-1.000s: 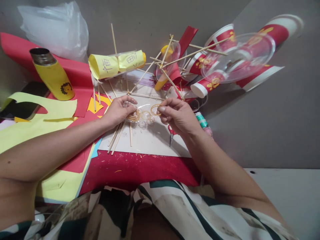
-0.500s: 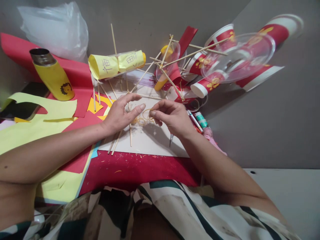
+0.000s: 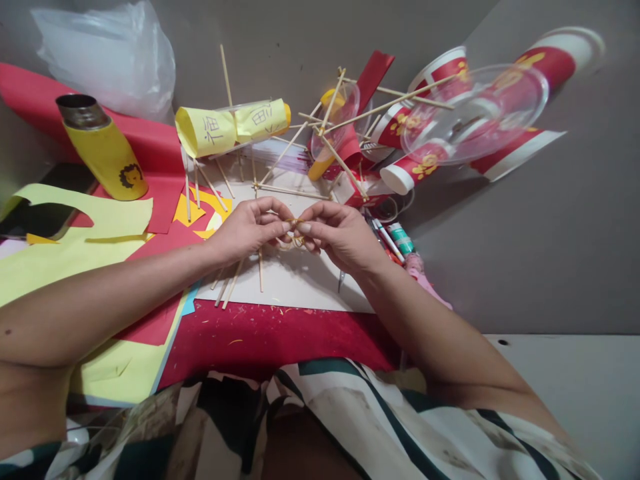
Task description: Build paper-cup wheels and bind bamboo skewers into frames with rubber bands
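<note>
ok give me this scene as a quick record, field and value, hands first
left hand: thumb and fingertips pinched at a thin yellowish band
right hand: pinched at the band too, fingertips close to the left hand's
band shape: mostly hidden by the fingers
below hands: white board
beyond hands: wooden stick frame, yellow paper roll with writing
left side: yellow bottle, top uncapped; clear plastic bag behind
right side: red-and-white paper cups, pens

I see one thin yellow-brown elastic band point(image 3: 296, 222) pinched, mostly hidden; curled loops point(image 3: 299, 242) just below, can't tell if separate.
</note>
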`<state>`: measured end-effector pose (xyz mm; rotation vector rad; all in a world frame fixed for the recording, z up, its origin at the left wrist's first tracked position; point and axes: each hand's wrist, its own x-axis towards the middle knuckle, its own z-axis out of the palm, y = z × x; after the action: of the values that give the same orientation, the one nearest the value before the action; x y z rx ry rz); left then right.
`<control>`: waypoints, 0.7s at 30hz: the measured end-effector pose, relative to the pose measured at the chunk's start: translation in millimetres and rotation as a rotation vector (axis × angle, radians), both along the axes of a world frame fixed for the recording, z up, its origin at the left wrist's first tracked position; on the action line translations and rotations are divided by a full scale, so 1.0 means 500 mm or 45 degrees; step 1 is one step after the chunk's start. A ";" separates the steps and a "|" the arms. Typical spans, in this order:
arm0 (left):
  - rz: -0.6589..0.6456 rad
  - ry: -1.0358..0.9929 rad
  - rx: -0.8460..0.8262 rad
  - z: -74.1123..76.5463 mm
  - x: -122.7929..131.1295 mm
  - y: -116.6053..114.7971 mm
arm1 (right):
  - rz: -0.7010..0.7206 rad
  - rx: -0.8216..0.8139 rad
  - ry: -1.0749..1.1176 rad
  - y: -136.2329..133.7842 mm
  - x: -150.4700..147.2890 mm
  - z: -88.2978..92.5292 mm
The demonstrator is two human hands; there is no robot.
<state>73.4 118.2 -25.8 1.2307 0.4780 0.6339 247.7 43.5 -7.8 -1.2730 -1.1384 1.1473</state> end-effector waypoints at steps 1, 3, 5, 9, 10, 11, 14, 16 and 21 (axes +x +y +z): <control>0.028 0.019 -0.002 0.000 0.000 0.000 | 0.003 -0.032 0.029 0.000 0.000 0.000; 0.071 0.052 -0.002 0.001 0.001 0.000 | 0.032 -0.106 0.089 -0.002 0.002 -0.003; 0.101 0.074 -0.013 0.000 0.002 0.000 | 0.088 -0.171 0.139 -0.004 0.003 -0.008; 0.115 0.081 -0.101 -0.002 0.005 0.002 | 0.163 -0.141 0.120 -0.012 -0.002 -0.025; 0.117 0.073 -0.134 -0.002 0.006 0.002 | 0.153 -0.098 0.084 -0.015 -0.006 -0.029; 0.118 0.065 -0.169 -0.003 0.007 0.003 | 0.126 -0.047 0.030 -0.018 -0.009 -0.033; 0.122 0.065 -0.257 -0.002 0.009 0.004 | 0.002 0.120 -0.179 -0.027 -0.017 -0.044; 0.120 0.078 -0.289 -0.001 0.009 0.005 | -0.049 0.196 -0.294 -0.032 -0.012 -0.050; 0.210 0.069 -0.235 0.000 0.009 0.013 | -0.130 0.190 -0.466 -0.032 0.046 -0.059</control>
<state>77.8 124.5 -26.0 1.0424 0.6741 0.6812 270.9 27.4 -37.5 -1.4417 -1.3804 0.7559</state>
